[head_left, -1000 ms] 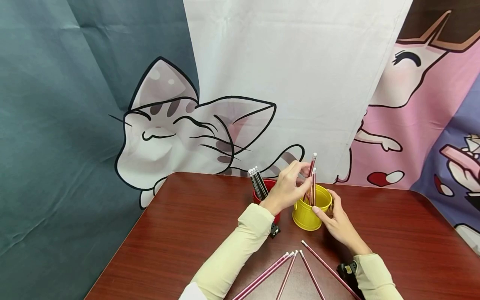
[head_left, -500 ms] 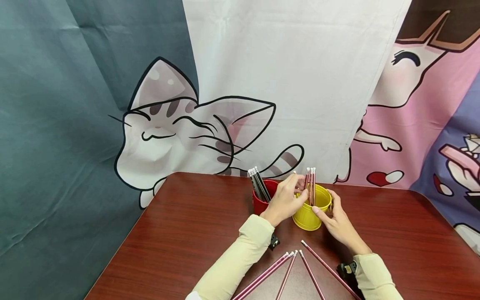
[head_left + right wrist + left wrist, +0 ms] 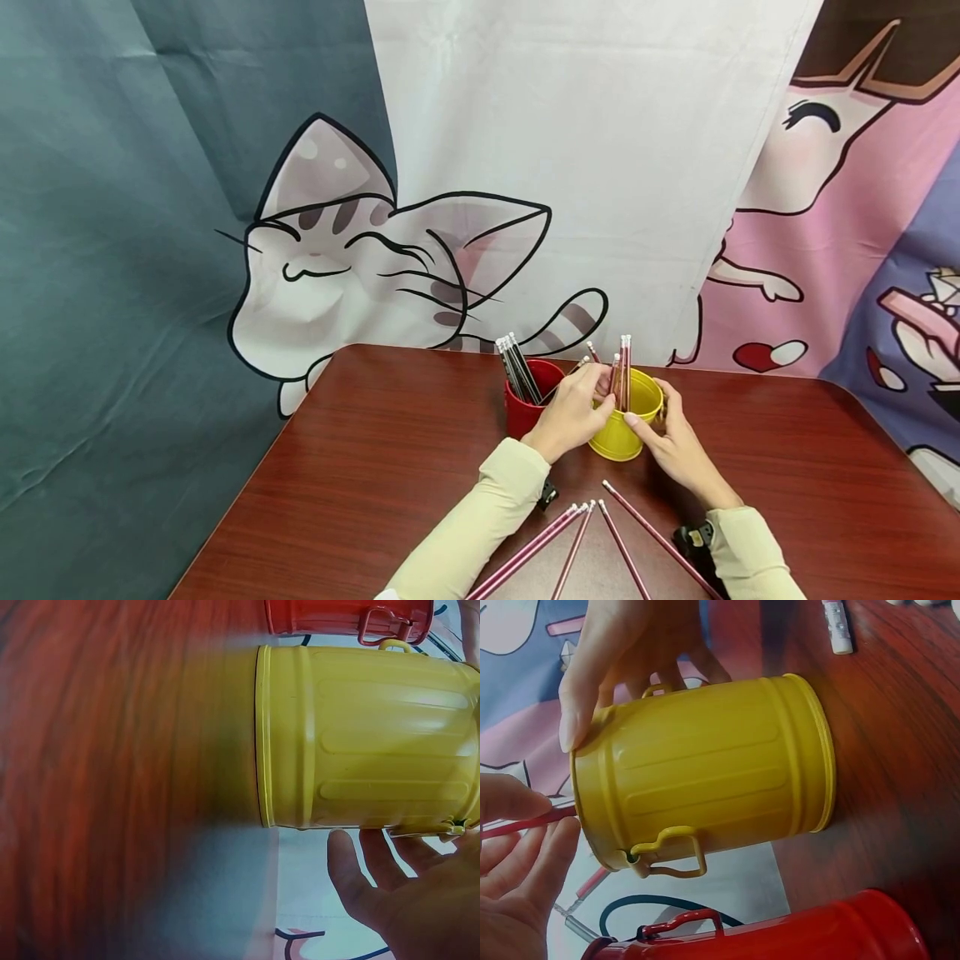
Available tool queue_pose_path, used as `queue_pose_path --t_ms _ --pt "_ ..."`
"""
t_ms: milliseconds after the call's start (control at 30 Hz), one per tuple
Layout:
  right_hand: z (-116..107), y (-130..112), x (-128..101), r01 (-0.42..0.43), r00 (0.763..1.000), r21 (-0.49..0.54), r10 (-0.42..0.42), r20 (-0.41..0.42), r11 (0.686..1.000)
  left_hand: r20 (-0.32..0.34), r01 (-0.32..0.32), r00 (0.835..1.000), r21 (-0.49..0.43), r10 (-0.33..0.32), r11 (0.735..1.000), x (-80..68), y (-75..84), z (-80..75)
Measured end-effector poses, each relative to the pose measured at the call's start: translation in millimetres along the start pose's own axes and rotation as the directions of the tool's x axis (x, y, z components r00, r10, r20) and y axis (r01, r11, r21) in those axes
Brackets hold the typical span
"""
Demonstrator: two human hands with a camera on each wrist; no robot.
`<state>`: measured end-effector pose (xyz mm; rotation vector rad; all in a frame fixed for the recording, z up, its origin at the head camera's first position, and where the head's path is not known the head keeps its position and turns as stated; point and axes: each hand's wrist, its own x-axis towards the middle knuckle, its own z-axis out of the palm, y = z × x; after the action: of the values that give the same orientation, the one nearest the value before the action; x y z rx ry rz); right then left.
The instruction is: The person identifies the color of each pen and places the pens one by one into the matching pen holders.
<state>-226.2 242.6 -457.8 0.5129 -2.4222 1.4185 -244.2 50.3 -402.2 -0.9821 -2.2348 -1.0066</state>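
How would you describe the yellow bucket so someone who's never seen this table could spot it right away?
Start at the dark red wooden table in front of the cartoon cat curtain and look near its far edge, where two small metal bins stand side by side. The yellow ribbed metal bucket is the right one, between both hands. Unlike the red metal bucket of dark pencils, it holds pink pencils.
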Motion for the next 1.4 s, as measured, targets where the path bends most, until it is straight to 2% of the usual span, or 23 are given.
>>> queue_pose_path --t_ms 167,333,433,933,1133,1400 --pt "1 6 0 -0.002 1.000 -0.006 0.002 -0.001 1.000 0.023 0.017 1.000 0.041 -0.018 0.999 -0.9 0.3 2.0" --pt "-1 -20 -1 0.008 1.000 -0.002 -0.008 0.001 1.000 0.046 0.042 0.998 0.072 -0.046 0.997 -2.6 0.4 2.4" --pt "-2 -30 -2 0.010 1.000 -0.004 -0.010 -0.002 1.000 0.052 0.050 0.997 0.061 -0.053 0.997 -2.7 -0.1 2.9" --pt "-2 -29 -1 0.004 1.000 -0.011 -0.004 0.008 1.000 0.046 0.082 0.995 0.020 -0.083 0.996 -5.1 1.8 1.7" --pt "-2 -30 -2 0.009 1.000 0.002 -0.009 0.008 1.000 0.045 0.090 0.995 -0.038 -0.088 0.995 -7.6 2.0 2.5" --pt "-2 -29 -3 0.013 1.000 -0.002 -0.013 0.006 1.000 -0.005 0.080 0.997 -0.083 -0.081 0.993 -19.9 1.8 8.7"
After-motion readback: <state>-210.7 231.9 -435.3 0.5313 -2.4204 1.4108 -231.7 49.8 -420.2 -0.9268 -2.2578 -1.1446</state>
